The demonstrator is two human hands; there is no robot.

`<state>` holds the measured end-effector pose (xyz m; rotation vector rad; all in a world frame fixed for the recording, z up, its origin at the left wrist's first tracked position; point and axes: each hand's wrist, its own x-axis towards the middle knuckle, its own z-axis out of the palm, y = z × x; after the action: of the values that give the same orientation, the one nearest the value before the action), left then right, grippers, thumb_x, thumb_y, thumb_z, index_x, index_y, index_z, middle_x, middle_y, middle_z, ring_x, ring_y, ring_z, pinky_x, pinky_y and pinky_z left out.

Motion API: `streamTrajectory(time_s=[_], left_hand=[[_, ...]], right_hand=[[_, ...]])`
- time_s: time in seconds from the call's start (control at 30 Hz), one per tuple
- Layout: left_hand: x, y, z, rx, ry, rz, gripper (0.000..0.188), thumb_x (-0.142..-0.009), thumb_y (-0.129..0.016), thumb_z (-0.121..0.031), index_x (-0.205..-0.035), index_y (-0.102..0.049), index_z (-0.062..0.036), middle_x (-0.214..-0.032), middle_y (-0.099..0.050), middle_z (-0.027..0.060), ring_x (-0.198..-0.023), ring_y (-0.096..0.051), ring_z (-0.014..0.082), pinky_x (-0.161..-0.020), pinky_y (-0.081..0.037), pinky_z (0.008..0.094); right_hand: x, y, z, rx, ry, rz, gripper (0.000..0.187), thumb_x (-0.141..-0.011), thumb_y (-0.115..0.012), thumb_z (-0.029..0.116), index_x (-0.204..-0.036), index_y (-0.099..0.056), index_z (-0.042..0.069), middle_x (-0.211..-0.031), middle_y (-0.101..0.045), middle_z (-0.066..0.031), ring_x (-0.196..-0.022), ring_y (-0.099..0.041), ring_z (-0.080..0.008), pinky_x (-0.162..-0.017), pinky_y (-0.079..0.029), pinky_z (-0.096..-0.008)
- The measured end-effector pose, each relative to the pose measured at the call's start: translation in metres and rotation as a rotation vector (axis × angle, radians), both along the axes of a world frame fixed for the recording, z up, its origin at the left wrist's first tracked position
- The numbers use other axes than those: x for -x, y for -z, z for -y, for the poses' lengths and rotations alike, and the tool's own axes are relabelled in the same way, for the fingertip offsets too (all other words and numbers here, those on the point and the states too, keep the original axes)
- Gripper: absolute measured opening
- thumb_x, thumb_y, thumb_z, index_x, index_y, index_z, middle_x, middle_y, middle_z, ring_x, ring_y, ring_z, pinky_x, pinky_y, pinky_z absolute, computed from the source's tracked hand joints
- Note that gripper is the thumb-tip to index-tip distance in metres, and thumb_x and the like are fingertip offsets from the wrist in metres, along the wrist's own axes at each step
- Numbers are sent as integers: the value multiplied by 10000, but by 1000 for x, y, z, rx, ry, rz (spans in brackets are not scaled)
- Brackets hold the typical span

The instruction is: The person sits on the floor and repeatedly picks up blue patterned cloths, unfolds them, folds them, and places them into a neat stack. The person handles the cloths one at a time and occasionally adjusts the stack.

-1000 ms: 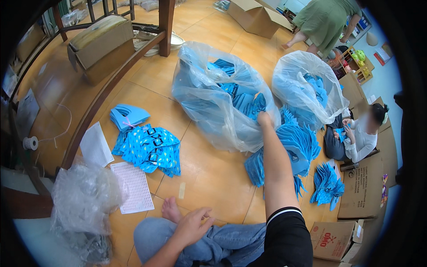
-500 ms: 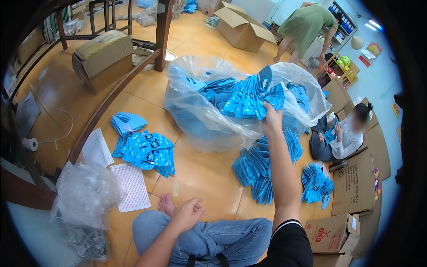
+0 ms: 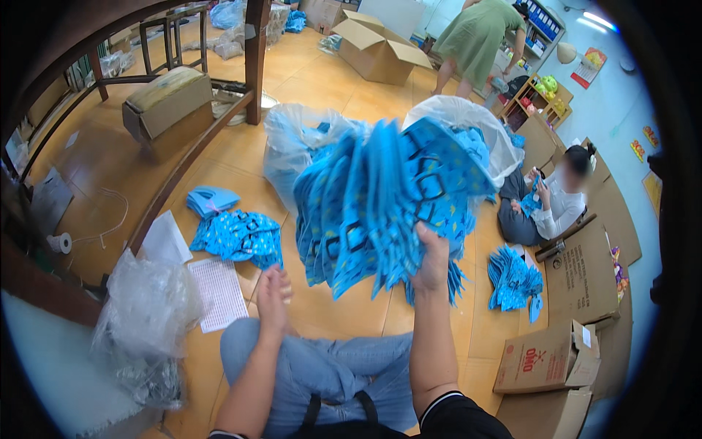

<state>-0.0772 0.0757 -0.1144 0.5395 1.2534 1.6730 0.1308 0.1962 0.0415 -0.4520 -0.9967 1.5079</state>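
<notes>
A thick bundle of blue printed fabric pieces, layered and fanned out, hangs in front of me. My right hand grips its lower right side, thumb over the outer layer. Behind it, and partly hidden by it, stands a clear plastic bag of similar blue pieces. My left hand is raised over my left knee, slightly blurred, fingers loosely bent and holding nothing. Just beyond it lies a smaller pile of blue printed pieces, with a tied stack of plain blue pieces beside it.
Printed sheets and crumpled clear plastic lie at left near a wooden frame. Another blue pile is at right, near cardboard boxes. A seated person handles blue fabric; another person bends over behind.
My right hand has drawn the blue bundle out of the bag and toward me. My left hand has lifted and shifted left, toward the smaller pile.
</notes>
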Motion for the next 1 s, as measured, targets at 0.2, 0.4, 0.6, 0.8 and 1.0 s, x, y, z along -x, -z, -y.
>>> streamTrajectory(time_s=[0.2,0.4,0.6,0.8,1.0], left_hand=[[-29,-3,33,-435,270,53,847,-898,-517,-570,-1472,-189,-41,-1383,-411,128,-1282,-415,246,-1070,-319,374],[-55,17,50,-264,282,334,614,-901,-605,-326,-1387,-321,-80,-1330,-456,104,-1203,-485,233,-998,-426,374],[-46,-49,63,36,366,-555,715,-812,-697,-215,-1359,-261,-71,-1310,-440,142,-1252,-408,230,-1047,-343,378],[-31,-109,59,-178,313,-530,526,-860,-671,-141,-1312,-435,-11,-1304,-502,144,-1216,-481,212,-1012,-398,334],[-8,-105,49,104,897,-234,556,-869,-667,-152,-1352,-444,9,-1271,-552,146,-1153,-534,179,-959,-439,307]], right_hand=[[-30,37,111,148,-64,525,423,-857,-664,45,-1248,-517,-24,-1132,-617,-58,-1017,-572,-131,-892,-467,-295],[-62,65,163,-347,14,716,477,-802,-675,-36,-1245,-506,11,-1291,-557,-176,-1198,-534,-260,-995,-413,-350],[-92,64,172,-330,61,677,472,-798,-661,-71,-1245,-529,4,-1317,-543,-174,-1210,-527,-255,-1012,-404,-355],[-94,64,177,-402,-12,707,491,-736,-654,-87,-1208,-556,6,-1267,-586,-194,-1194,-561,-309,-989,-432,-372],[-94,62,180,-403,-88,747,418,-741,-665,-39,-1153,-604,1,-1245,-604,-184,-1149,-593,-314,-955,-459,-369]])
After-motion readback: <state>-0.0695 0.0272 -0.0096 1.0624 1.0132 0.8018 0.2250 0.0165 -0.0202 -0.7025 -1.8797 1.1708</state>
